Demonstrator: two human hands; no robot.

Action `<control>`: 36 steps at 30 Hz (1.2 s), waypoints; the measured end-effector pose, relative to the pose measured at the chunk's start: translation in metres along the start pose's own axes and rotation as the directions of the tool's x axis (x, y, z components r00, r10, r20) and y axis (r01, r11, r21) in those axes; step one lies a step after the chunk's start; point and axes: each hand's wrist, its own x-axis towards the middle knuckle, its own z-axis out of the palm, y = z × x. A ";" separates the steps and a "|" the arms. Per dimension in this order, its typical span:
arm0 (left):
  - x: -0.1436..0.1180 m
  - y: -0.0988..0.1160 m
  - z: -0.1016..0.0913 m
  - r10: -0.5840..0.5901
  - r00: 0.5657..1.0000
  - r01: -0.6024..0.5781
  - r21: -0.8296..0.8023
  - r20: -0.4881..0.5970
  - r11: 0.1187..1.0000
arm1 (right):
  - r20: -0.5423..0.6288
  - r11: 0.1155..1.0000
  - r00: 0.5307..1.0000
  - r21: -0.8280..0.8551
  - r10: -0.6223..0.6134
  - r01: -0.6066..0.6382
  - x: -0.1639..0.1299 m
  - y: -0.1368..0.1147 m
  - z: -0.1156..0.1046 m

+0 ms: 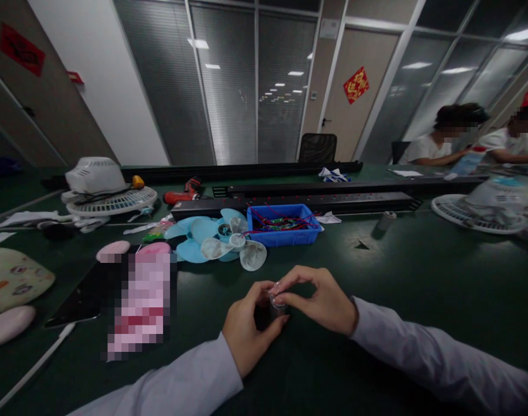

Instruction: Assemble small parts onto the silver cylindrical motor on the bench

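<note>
From the head view, your left hand point(246, 329) and right hand point(322, 303) meet low over the dark green worktop point(420, 277), fingertips of both pinched shut on a small clear part point(276, 300) held between them. Beyond them lie blue fan blades point(199, 237), clear fan blades point(240, 251) and a blue bin point(285, 225) of wires.

Two hands meet low over the dark table: the left hand point(246, 329) and the right hand point(322, 300), with one small clear part point(276, 300) pinched between them. There are two fan blade sets, one blue point(193, 236) and one clear point(240, 249), and one blue bin point(285, 225) of wires. I count two white fan grilles, one at far left point(112, 202) and one at far right point(472, 215). One red screwdriver tool point(183, 193) lies behind. Two other people point(446, 141) sit at the far right.
</note>
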 end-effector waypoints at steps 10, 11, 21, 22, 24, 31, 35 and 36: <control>-0.001 -0.001 0.001 -0.003 1.000 0.003 -0.014 -0.001 1.000 | 0.005 0.984 0.998 0.162 0.070 -0.070 -0.005 0.014 -0.003; -0.001 -0.001 0.001 -0.006 1.000 0.006 -0.012 0.002 1.000 | 0.005 0.983 0.997 0.164 0.078 -0.078 -0.005 0.016 -0.004; 0.002 0.000 -0.001 -0.004 1.000 0.004 -0.045 0.011 0.999 | 0.005 0.975 0.996 0.201 0.090 -0.090 -0.008 0.018 -0.001; 0.002 0.000 -0.001 0.004 1.000 -0.003 -0.048 0.016 0.999 | 0.011 0.974 0.996 0.208 0.087 -0.087 -0.008 0.017 0.000; 0.001 0.000 -0.001 0.019 0.999 -0.018 -0.055 0.032 0.998 | 0.016 0.974 0.997 0.210 0.079 -0.081 -0.008 0.017 0.001; 0.000 0.003 -0.002 0.026 0.998 -0.022 -0.056 0.062 0.998 | 0.000 0.985 1.000 0.173 0.013 -0.013 -0.014 0.015 0.000; 0.000 0.003 -0.003 0.026 0.997 -0.022 -0.052 0.070 0.998 | 0.027 0.993 0.999 0.116 -0.032 0.028 -0.014 0.014 -0.001; 0.000 0.003 -0.003 0.025 0.997 -0.022 -0.048 0.070 0.999 | 0.024 0.993 0.999 0.116 -0.034 0.031 -0.014 0.014 -0.001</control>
